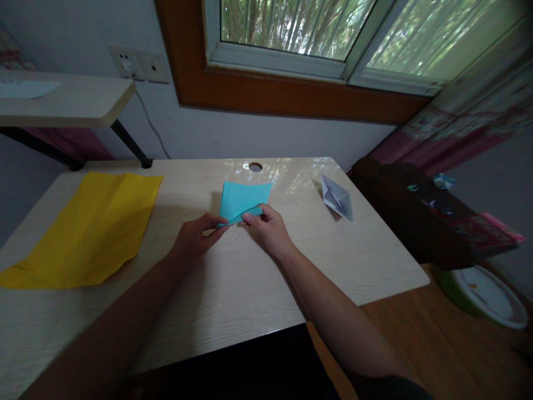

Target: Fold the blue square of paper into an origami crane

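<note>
A light blue sheet of paper (244, 198) is held up slightly above the middle of the desk, with a folded strip along its near edge. My left hand (199, 233) pinches its near left corner between thumb and fingers. On the right side of the folded edge, my right hand (267, 225) grips the paper, thumb on top and fingers behind. Part of the fold is hidden by my fingers. Farther right stands a folded white paper shape (336, 197), like a small paper boat. A large yellow sheet (95, 228) lies to the left of my left hand.
The pale wooden desk (233, 300) has a round cable hole (255, 166) near its back edge. At the left rises a small shelf (62, 103). Beyond the desk's right edge are a dark cabinet (412, 216) and a round bin (483, 294) on the floor.
</note>
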### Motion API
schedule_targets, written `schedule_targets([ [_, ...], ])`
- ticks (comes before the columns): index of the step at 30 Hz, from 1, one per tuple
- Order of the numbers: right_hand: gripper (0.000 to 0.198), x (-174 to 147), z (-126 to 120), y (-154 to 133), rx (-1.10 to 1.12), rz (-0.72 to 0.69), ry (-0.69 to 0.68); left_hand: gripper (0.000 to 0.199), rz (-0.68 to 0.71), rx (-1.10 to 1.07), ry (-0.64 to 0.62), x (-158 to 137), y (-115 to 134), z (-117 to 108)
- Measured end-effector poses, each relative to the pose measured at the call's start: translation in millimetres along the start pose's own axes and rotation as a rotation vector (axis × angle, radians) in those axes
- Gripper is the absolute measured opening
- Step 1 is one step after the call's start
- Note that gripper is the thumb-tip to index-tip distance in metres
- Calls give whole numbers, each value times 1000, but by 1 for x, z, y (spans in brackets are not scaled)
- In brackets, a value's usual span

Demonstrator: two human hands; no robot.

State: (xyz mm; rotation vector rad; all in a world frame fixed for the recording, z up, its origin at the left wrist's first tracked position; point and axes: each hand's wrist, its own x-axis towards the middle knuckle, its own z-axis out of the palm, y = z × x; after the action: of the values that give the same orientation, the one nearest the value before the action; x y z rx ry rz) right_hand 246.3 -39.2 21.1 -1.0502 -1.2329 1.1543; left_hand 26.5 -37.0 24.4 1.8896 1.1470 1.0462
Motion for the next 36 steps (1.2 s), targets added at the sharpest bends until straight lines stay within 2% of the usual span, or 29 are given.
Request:
schedule_targets([
  [7, 40, 2, 1, 2, 1, 13, 83, 22, -25, -114, -66, 0, 2, 2],
  [13, 42, 4, 4, 5, 64, 26, 142, 25, -105, -292, -117, -1, -3, 7],
  [17, 47, 6, 3, 6, 113, -1, 173, 33, -88, -413, -179, -2, -10, 12],
  [23, 63, 6, 4, 6, 121, -43, 139, 29, -37, -450, -273, -4, -15, 14],
  [26, 67, 5, 6, 7, 123, -48, 96, 40, -31, -441, -280, -4, -15, 14],
  [30, 72, 3, 10, 7, 140, -20, -1, 54, -91, -378, -264, -2, -11, 14],
  [36, 63, 1, 9, 3, 152, -23, 6, 60, -141, -559, -307, 1, -3, 12],
])
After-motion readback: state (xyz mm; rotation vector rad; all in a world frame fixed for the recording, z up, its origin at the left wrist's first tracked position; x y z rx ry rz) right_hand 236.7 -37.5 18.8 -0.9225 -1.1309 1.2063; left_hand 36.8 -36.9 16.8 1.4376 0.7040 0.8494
